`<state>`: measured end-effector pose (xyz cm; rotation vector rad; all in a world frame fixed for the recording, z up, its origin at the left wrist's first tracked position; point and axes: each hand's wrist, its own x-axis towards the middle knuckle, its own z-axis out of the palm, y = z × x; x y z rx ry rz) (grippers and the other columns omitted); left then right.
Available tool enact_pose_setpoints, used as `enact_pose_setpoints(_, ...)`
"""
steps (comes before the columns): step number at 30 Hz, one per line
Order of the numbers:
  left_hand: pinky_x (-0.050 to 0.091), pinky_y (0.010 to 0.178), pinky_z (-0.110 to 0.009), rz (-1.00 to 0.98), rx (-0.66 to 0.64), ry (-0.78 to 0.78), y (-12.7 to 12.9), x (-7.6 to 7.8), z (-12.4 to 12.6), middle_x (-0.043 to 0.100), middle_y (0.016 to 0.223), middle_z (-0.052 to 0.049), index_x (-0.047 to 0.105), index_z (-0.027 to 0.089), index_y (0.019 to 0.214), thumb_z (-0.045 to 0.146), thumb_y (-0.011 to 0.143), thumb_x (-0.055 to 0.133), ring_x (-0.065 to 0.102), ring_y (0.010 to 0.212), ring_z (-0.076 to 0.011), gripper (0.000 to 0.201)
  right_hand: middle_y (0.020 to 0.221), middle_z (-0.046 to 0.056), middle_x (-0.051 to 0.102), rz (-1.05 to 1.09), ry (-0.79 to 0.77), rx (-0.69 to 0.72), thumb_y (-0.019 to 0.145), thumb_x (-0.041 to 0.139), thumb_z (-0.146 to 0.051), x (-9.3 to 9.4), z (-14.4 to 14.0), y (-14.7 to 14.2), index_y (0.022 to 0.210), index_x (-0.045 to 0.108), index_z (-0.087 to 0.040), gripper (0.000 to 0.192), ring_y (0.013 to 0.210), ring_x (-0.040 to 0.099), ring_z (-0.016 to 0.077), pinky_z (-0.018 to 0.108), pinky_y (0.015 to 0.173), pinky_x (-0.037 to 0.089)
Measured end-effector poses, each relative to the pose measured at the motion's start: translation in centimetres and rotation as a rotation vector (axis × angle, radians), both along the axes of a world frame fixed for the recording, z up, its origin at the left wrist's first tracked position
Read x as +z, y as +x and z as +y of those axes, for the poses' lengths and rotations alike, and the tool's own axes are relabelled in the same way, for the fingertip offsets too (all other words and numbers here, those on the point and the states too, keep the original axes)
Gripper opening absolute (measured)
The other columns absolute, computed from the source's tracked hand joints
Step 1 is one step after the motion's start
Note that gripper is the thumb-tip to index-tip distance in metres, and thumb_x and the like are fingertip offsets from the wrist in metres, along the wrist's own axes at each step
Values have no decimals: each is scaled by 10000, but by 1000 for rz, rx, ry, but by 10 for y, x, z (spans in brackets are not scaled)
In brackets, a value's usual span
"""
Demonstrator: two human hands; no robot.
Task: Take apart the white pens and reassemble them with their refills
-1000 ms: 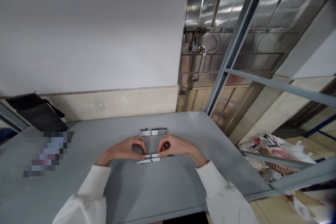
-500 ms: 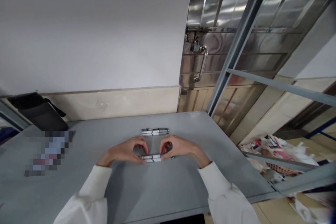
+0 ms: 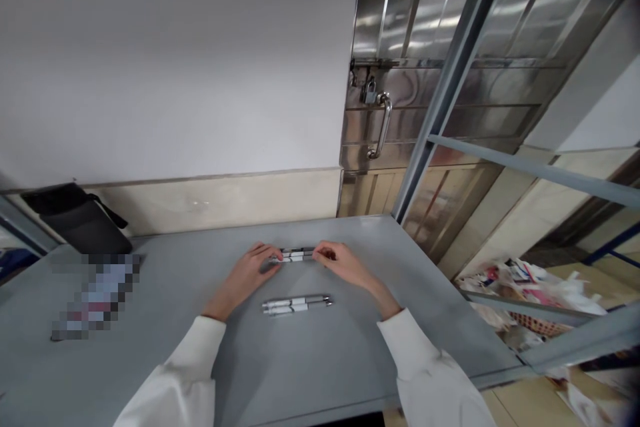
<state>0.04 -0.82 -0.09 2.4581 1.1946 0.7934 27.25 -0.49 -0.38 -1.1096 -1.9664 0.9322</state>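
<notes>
Two groups of white and silver pens lie crosswise on the grey table (image 3: 320, 363). At the far group of pens (image 3: 299, 255), my left hand (image 3: 250, 277) closes its thumb and fingers on the left end. My right hand (image 3: 345, 263) has its curled fingers at the right end of the same pens, and the fingertips partly hide that end. Closer to me, the near pair of pens (image 3: 299, 305) lies side by side on the table, untouched by either hand.
A black pouch-like case (image 3: 77, 217) with a strap leans by the wall at the back left, with a blurred-out item (image 3: 97, 297) before it. A metal frame post (image 3: 440, 107) rises at the table's right edge. Beyond it are bagged goods (image 3: 537, 290).
Both hands have left the near pair of pens and moved away from me to the far group, now holding its two ends. The near pair stays on the table, fully visible.
</notes>
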Motion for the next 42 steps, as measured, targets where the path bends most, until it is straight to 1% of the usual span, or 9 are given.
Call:
enact_pose_setpoints(6, 424, 944, -362, 28, 2, 18, -2, -2, 0, 683, 1010, -20, 641, 261, 1000, 392, 927, 560, 556, 1019, -231, 171, 745, 3, 640, 3, 15, -18, 919, 532, -427, -4, 3, 0, 870, 671, -193, 277, 686, 559, 147, 249, 654, 403)
enact_pose_setpoints(17, 437, 891, -334, 39, -7, -56, -5, -9, 4, 686, 985, -14, 671, 266, 990, 438, 881, 627, 584, 963, -223, 209, 748, 2, 651, -47, 72, -85, 929, 529, -362, 0, 1, 3, 874, 666, -193, 225, 680, 557, 145, 255, 653, 395)
enact_pose_setpoints(23, 441, 880, -336, -22, 1, -10, 2, 0, -2, 685, 960, -24, 677, 255, 1001, 438, 920, 573, 572, 936, -220, 226, 900, 30, 656, -73, 246, -60, 882, 635, -342, 3, -3, 0, 878, 690, -219, 134, 929, 583, 190, 296, 842, 436)
enact_pose_setpoints(26, 451, 874, -328, -94, 46, 9, 5, 5, -5, 678, 970, -27, 676, 252, 1023, 436, 932, 554, 570, 911, -209, 238, 947, 29, 673, -81, 266, -34, 889, 640, -346, 1, -3, -1, 948, 698, -245, 131, 999, 575, 208, 318, 893, 432)
enact_pose_setpoints(29, 453, 874, -323, -141, 77, -21, 8, 7, -9, 672, 984, -31, 670, 246, 1045, 440, 955, 511, 574, 918, -202, 267, 971, 37, 693, -99, 239, -26, 934, 580, -341, -3, 0, -2, 984, 704, -245, 165, 983, 593, 213, 318, 872, 440)
enact_pose_setpoints(32, 457, 847, -308, -164, 71, -93, 12, 6, -12, 669, 986, -33, 663, 242, 1066, 446, 973, 470, 584, 918, -196, 295, 970, 48, 689, -116, 238, -60, 964, 537, -330, -5, 3, -2, 984, 700, -230, 193, 929, 605, 206, 305, 821, 445)
enact_pose_setpoints(35, 454, 837, -294, -177, 47, -136, 16, 5, -13, 667, 1015, -41, 652, 236, 1081, 437, 981, 453, 592, 941, -195, 300, 952, 50, 682, -134, 285, -77, 973, 530, -303, -4, 3, -3, 981, 686, -217, 178, 902, 597, 198, 299, 799, 436)
enact_pose_setpoints(38, 437, 866, -291, -191, 43, -126, 19, 5, -15, 666, 1039, -48, 641, 226, 1065, 403, 1008, 389, 595, 964, -194, 313, 909, 48, 678, -160, 343, -86, 983, 515, -266, -4, 2, -6, 939, 669, -206, 171, 885, 587, 195, 301, 794, 422)
enact_pose_setpoints(42, 425, 824, -277, -190, 104, -106, 21, 5, -15, 656, 938, -48, 621, 200, 963, 391, 1026, 320, 592, 892, -190, 362, 857, 36, 669, -234, 445, -139, 988, 498, -215, -8, 0, -14, 873, 625, -201, 172, 876, 557, 202, 312, 791, 389)
